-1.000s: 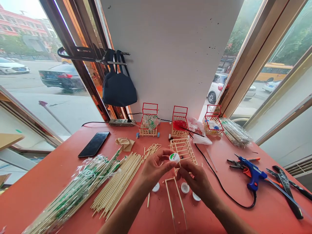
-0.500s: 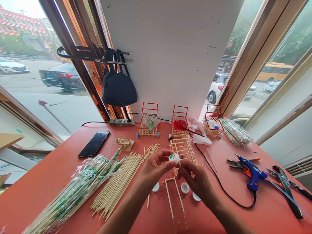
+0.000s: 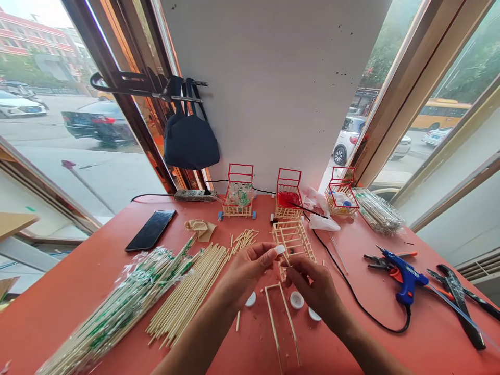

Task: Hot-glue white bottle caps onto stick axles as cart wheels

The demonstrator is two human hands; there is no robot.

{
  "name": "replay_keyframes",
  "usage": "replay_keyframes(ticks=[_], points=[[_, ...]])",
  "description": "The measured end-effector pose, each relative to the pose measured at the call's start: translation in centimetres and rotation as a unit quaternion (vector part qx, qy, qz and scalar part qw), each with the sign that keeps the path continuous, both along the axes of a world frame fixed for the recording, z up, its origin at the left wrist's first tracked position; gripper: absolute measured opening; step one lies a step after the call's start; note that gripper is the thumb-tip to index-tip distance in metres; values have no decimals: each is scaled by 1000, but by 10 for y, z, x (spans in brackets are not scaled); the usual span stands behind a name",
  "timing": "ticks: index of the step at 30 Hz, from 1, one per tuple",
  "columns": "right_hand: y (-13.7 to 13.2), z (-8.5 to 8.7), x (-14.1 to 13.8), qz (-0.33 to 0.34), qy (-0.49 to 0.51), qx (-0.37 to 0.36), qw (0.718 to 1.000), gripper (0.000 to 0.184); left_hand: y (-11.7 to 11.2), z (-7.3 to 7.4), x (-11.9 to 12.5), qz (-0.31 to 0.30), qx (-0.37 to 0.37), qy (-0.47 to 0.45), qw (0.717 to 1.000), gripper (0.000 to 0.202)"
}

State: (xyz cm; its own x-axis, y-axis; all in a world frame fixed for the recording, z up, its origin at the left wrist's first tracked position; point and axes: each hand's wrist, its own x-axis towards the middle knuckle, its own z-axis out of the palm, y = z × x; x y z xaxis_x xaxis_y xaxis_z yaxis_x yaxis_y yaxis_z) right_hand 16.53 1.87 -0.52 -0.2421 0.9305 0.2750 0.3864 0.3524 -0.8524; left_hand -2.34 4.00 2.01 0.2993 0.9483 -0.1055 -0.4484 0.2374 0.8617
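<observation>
A white bottle cap [image 3: 279, 249] is pinched between the thumb and fingers of my left hand [image 3: 250, 263]. Close beside it, my right hand [image 3: 310, 278] is closed on a thin wooden stick [image 3: 286, 258], most of it hidden by the fingers. Behind both hands lies a wooden stick frame with crossbars [image 3: 292, 234]. Below them on the red table is a narrow stick frame [image 3: 287, 315]. More white caps lie around it: one [image 3: 250, 299] by my left wrist, an upturned one [image 3: 297, 300], and another [image 3: 314, 314] partly under my right hand.
Loose sticks [image 3: 187, 294] and a plastic-wrapped bundle [image 3: 117, 304] lie left, near a phone [image 3: 150, 230]. Three small stick carts, one with blue wheels [image 3: 239, 200], stand at the back. A blue glue gun [image 3: 406, 278], its cord, and pliers [image 3: 453, 291] lie right.
The cap has turned in my left fingers, from its printed face showing to mostly its white side. My right hand has hardly moved.
</observation>
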Motion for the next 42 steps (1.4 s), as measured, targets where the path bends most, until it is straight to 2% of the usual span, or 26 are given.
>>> replay_keyframes(ticks=[5, 10, 15, 33, 42], points=[[-1, 4, 0, -10, -7, 10, 1000, 20, 1, -2, 1, -22, -28, -58, 998, 44], [-1, 8, -1, -10, -12, 16, 1000, 19, 0, -3, 1, -38, -63, -96, 993, 44], [-4, 9, -2, 6, -5, -11, 1000, 18, -1, -1, 3, -44, -80, -116, 989, 44], [-8, 11, -1, 29, -2, -36, 999, 31, 1, -6, 1, -44, -78, -118, 989, 43], [-10, 12, -2, 27, 4, -37, 999, 31, 1, -7, 4, -51, -80, -130, 987, 42]])
